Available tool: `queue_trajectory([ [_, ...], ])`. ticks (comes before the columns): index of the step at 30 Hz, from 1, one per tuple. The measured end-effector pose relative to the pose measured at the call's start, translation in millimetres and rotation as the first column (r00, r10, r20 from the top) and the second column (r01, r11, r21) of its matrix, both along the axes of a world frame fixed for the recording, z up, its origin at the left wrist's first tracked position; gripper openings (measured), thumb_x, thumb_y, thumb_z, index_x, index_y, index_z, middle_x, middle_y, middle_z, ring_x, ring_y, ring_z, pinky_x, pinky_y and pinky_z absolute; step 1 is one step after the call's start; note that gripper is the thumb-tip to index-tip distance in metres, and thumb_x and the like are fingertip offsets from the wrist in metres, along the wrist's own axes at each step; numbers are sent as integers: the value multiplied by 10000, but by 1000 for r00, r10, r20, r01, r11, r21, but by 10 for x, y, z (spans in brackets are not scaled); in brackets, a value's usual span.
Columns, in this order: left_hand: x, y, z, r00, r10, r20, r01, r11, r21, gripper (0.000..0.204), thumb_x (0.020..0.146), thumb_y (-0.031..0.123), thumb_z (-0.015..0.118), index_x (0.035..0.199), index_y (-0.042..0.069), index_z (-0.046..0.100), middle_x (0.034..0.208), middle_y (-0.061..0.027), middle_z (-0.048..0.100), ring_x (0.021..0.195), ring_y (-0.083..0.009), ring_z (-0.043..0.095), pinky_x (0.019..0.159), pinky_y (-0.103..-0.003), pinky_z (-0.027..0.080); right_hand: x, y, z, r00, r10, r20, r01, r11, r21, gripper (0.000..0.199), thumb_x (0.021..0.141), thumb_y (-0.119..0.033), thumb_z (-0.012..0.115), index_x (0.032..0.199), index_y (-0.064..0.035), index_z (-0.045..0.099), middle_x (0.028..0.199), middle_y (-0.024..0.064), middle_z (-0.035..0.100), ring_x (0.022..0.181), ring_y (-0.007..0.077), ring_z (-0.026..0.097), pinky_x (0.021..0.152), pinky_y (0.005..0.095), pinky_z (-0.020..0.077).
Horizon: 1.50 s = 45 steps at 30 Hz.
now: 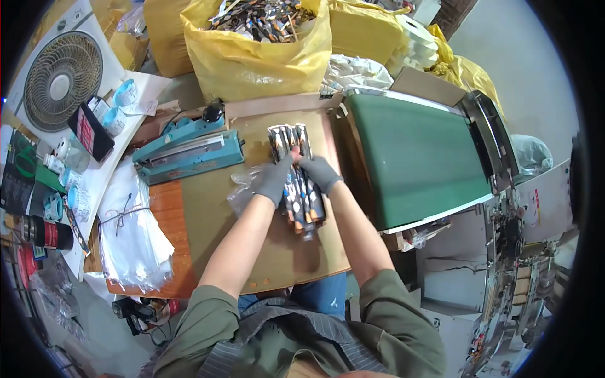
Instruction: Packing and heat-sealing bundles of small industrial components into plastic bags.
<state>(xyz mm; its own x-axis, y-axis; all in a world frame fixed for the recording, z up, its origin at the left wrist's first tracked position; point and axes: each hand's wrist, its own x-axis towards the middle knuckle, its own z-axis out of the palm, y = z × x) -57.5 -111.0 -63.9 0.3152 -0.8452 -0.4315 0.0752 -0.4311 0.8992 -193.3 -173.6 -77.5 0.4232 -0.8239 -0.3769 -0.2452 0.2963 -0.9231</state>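
Both my hands, in grey gloves with bare fingertips, are closed around a bundle of slim packets [301, 205] patterned in black, white, orange and blue. My left hand [272, 181] grips its left side, and my right hand [321, 174] grips its right side. The thumbs meet near the middle on top. The bundle lies lengthwise away from me, over a brown board [217, 217] on the table. Beside my left hand rests a crumpled clear plastic bag [242, 192]. The undersides of the packets and most of my fingers are hidden.
A teal heat sealer [189, 154] stands at the board's far left. Tied clear bags [132, 236] lie left, near a fan [63, 82] and a phone [91, 132]. A green conveyor belt [422, 164] flanks the right. Beyond the table, a yellow sack [252, 69] holds many similar packets.
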Motion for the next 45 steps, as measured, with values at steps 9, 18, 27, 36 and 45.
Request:
queue_trajectory([
  [9, 410, 1120, 668, 993, -117, -8, 81, 732, -676, 972, 582, 245, 864, 1351, 23, 314, 1248, -97, 500, 1135, -181, 483, 975, -323, 387, 273, 1068, 684, 788, 174, 590, -52, 975, -217, 647, 733, -191, 733, 1274, -10, 428, 1104, 67, 571, 994, 173, 548, 857, 316, 455],
  [18, 721, 2122, 855, 921, -161, 354, 356, 715, -602, 855, 582, 225, 834, 1290, 12, 404, 1190, -108, 547, 1075, -198, 535, 957, -315, 406, 678, 2073, 1273, 721, 494, 485, -262, 843, -469, 1057, 563, -80, 865, 1413, -47, 237, 1258, 109, 465, 1140, 195, 476, 958, 330, 411],
  [27, 217, 2936, 443, 801, -180, -571, -276, 736, -618, 425, 816, 355, 663, 1088, 43, 564, 988, -53, 604, 910, -157, 583, 836, -290, 470, 750, 2300, 1123, 662, 518, 542, -636, 771, 41, 564, 682, -259, 670, 1131, 46, 516, 905, 167, 606, 815, 287, 627, 762, 393, 524],
  [36, 564, 3210, 1292, 662, 247, 707, 330, 751, -572, 295, 877, 202, 565, 1153, 102, 596, 748, -76, 606, 651, -177, 594, 619, -300, 467, 1098, 2681, 955, 613, 630, 476, -524, 775, -352, 500, 939, -419, 408, 1230, -18, 474, 1101, 102, 588, 917, 198, 600, 804, 292, 510],
  [45, 177, 4117, 351, 772, 27, 635, 407, 746, -527, 393, 764, 332, 708, 611, 54, 477, 579, -109, 496, 512, -285, 509, 492, -347, 399, -319, 3395, 22, 714, 161, 681, -552, 728, 407, 673, 871, -509, 526, 1334, -41, 387, 1253, 108, 522, 1132, 219, 505, 950, 391, 437],
])
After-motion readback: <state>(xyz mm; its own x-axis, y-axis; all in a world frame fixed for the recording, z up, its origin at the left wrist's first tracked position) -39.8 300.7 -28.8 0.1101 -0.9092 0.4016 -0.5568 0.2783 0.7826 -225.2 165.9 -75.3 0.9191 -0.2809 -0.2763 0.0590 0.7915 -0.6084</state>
